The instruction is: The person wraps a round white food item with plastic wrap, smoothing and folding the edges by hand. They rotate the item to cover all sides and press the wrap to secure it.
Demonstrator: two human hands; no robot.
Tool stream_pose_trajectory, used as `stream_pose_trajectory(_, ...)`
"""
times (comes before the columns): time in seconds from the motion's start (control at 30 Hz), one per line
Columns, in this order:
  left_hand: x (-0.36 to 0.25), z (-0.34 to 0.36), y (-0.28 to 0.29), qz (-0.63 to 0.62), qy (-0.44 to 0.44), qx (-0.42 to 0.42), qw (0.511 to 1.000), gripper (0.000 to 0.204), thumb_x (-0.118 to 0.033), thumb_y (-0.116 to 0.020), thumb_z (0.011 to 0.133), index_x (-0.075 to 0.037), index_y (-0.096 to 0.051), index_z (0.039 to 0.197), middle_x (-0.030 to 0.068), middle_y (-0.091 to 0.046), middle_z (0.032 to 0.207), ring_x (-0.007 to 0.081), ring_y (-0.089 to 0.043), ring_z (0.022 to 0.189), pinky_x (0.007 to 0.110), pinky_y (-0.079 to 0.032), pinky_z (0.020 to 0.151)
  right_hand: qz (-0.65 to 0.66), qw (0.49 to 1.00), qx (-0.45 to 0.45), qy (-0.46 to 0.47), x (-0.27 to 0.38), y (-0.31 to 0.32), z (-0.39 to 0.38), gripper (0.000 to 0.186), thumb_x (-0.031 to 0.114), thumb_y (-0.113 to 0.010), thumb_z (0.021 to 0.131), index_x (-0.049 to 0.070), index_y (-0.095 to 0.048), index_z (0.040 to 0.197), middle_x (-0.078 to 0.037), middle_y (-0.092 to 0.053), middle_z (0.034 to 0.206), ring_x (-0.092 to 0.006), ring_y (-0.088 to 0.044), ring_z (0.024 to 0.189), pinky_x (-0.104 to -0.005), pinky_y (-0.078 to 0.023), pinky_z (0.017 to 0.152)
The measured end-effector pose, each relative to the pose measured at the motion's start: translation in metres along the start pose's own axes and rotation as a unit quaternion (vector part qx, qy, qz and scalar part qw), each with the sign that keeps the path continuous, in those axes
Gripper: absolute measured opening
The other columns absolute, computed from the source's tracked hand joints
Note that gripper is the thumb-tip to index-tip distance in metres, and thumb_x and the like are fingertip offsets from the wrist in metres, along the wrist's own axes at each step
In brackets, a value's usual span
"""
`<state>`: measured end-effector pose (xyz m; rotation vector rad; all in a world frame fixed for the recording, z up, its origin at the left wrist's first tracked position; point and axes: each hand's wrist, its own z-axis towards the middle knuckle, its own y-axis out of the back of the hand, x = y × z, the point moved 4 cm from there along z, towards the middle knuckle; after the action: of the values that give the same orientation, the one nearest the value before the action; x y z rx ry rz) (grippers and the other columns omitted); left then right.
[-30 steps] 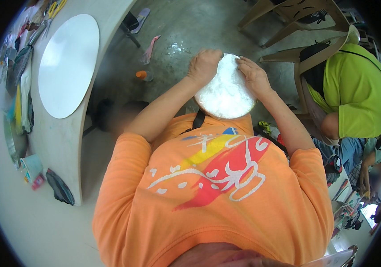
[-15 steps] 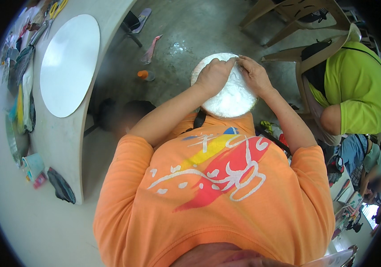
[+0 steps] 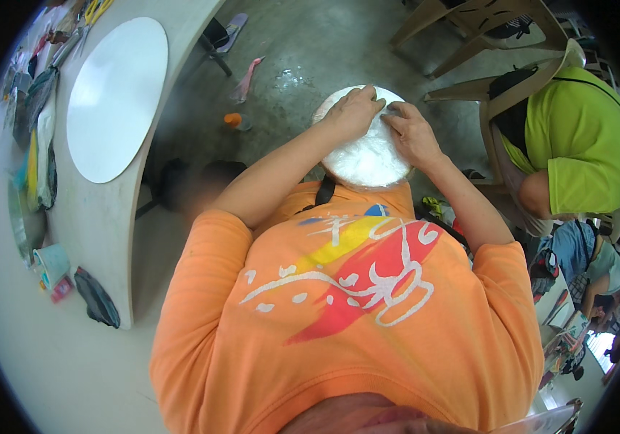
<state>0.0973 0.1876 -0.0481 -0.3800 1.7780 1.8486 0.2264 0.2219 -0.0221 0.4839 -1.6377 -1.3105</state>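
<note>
Past the orange shirt (image 3: 353,354), here's the film-wrapped white disc (image 3: 368,166) at the lap, near edge against the clothing! Left hand (image 3: 355,116) curls over its far side, fingers bent; right hand (image 3: 415,134), fingers half-curled, works just beside. Whether either pinches film, I can't tell. Beyond the far edge, grey floor (image 3: 324,43) stretches between table (image 3: 100,231) and brown chair (image 3: 462,93).

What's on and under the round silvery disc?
The left hand and right hand are over the disc. Floor shows past its far edge, orange clothing at the near edge; what's directly underneath is covered.
</note>
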Motion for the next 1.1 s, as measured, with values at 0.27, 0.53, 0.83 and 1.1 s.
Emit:
stream_pose_trajectory(0.27, -0.003, -0.001, 0.007, -0.006, -0.018, 0.006, 1.0, 0.028, -0.004, -0.049, 0.076, -0.003, -0.062, 0.101, 0.0154, -0.053, 0.097, 0.0312, -0.055, 0.094, 0.038, -0.046, 0.082, 0.263, 0.961, -0.008, -0.086, -0.026, 0.023, 0.013, 0.027, 0.014, -0.055, 0.082, -0.002, -0.059, 0.104, -0.014, -0.055, 0.116, -0.0262, -0.054, 0.105, -0.0307, -0.042, 0.089)
stream_pose_trajectory(0.53, 0.003, -0.003, 0.008, -0.028, 0.027, 0.021, 0.999, 0.035, -0.001, -0.05, 0.075, -0.009, -0.063, 0.107, 0.0118, -0.054, 0.109, 0.0276, -0.054, 0.101, 0.036, -0.044, 0.088, 0.071, 0.997, 0.035, 0.013, 0.006, 0.003, -0.005, 0.027, 0.016, -0.065, 0.073, 0.007, -0.063, 0.099, -0.015, -0.053, 0.116, -0.0317, -0.052, 0.105, -0.037, -0.043, 0.09)
stream_pose_trajectory(0.83, 0.003, 0.001, 0.009, -0.083, -0.009, 0.029, 0.996, 0.042, 0.001, -0.048, 0.075, -0.016, -0.061, 0.112, 0.0109, -0.052, 0.117, 0.0278, -0.051, 0.108, 0.037, -0.041, 0.093, 0.063, 0.994, -0.029, 0.089, 0.017, 0.002, -0.01, 0.019, 0.006, -0.064, 0.073, 0.002, -0.059, 0.091, -0.013, -0.059, 0.103, -0.0317, -0.058, 0.094, -0.0345, -0.047, 0.081)
stream_pose_trajectory(1.1, 0.007, -0.002, 0.012, -0.08, -0.008, 0.06, 0.995, 0.035, -0.008, -0.048, 0.079, -0.016, -0.063, 0.11, 0.0113, -0.052, 0.116, 0.0274, -0.05, 0.107, 0.035, -0.04, 0.093, 0.34, 0.92, -0.059, -0.187, -0.009, 0.022, 0.003, 0.013, 0.011, -0.059, 0.082, 0.002, -0.059, 0.092, -0.006, -0.059, 0.073, -0.0157, -0.059, 0.07, -0.0254, -0.046, 0.066)
